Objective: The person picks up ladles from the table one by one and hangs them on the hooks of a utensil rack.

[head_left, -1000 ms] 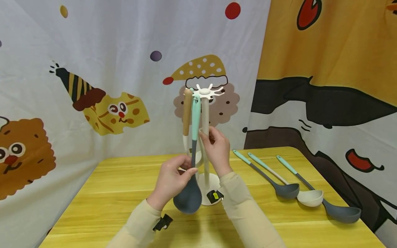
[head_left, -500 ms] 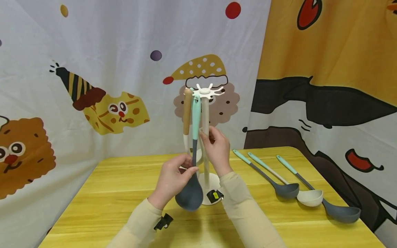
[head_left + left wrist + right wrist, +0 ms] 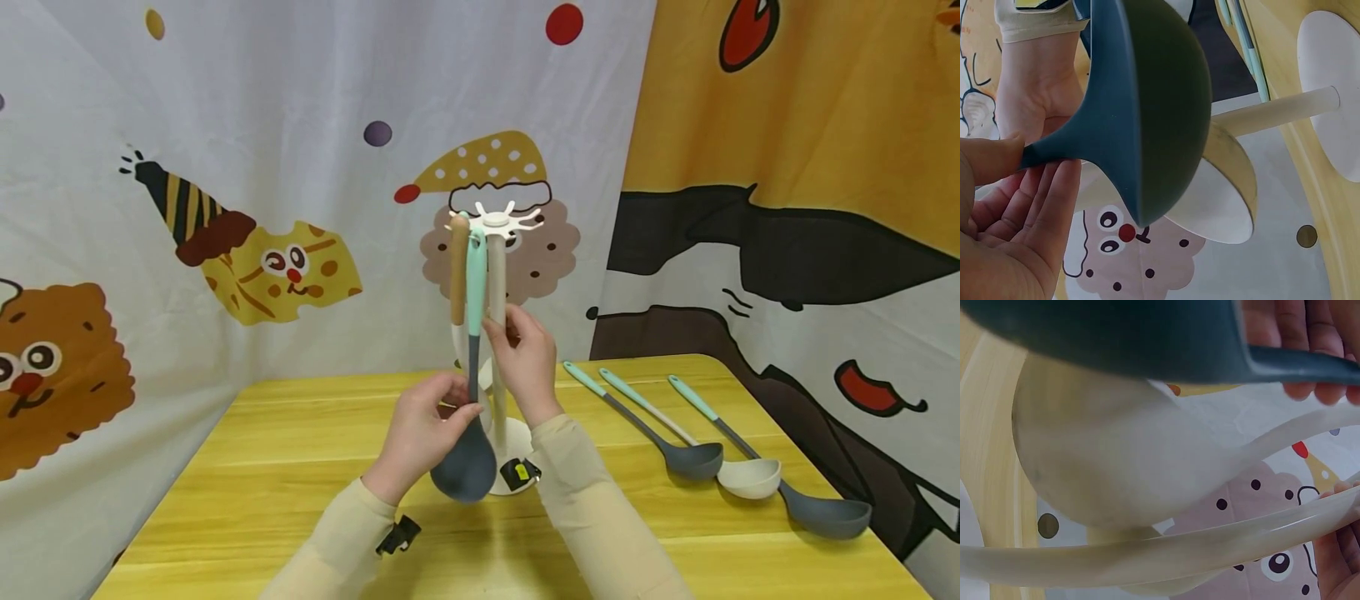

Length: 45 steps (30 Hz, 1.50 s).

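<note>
A dark grey ladle (image 3: 465, 471) with a mint handle hangs upright, its handle top at a hook of the white utensil stand (image 3: 497, 275). My left hand (image 3: 416, 425) pinches its shaft just above the bowl, thumb on one side and fingers on the other, as the left wrist view shows. My right hand (image 3: 528, 362) grips the stand's pole at mid-height. Behind the grey ladle hangs a wooden-handled utensil (image 3: 458, 267), partly hidden. In the right wrist view, a pale ladle (image 3: 1116, 444) shows between the grey ladle and the pole.
On the right of the wooden table (image 3: 300, 467) lie a grey ladle (image 3: 693, 461), a white ladle (image 3: 750, 479) and another grey ladle (image 3: 828, 517), all mint-handled. A cartoon-printed curtain (image 3: 300, 100) stands behind the table.
My left hand and the grey ladle's bowl have shifted slightly right and up. The wooden-handled utensil has also swung right, closer to the pole. My right hand stays in place.
</note>
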Motion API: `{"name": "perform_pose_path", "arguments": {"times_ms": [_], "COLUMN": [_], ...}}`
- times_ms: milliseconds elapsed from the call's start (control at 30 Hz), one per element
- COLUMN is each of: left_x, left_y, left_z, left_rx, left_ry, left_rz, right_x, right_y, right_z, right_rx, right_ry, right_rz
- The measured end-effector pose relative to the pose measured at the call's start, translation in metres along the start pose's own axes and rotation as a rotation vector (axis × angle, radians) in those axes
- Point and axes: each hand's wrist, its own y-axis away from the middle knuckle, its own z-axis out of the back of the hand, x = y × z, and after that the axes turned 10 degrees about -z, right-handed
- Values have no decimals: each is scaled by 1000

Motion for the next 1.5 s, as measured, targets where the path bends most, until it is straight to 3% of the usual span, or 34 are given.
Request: {"name": "perform_pose_path", "arguments": {"times_ms": [400,1200,1500], "left_x": [2,8,14], "left_y": [2,10,14], "left_z": [3,9,15], "left_rx": [28,-7,76], "left_ry": [16,-133,-181], "left_rz": [20,62,168], "right_x": [-1,-2,-2], "right_y": [0,-1,-3], "right_z": [-2,-1,3], "right_rx": [-1,20,39], "right_ry": [2,0,-13], "right_rz": [13,-28,-13]}}
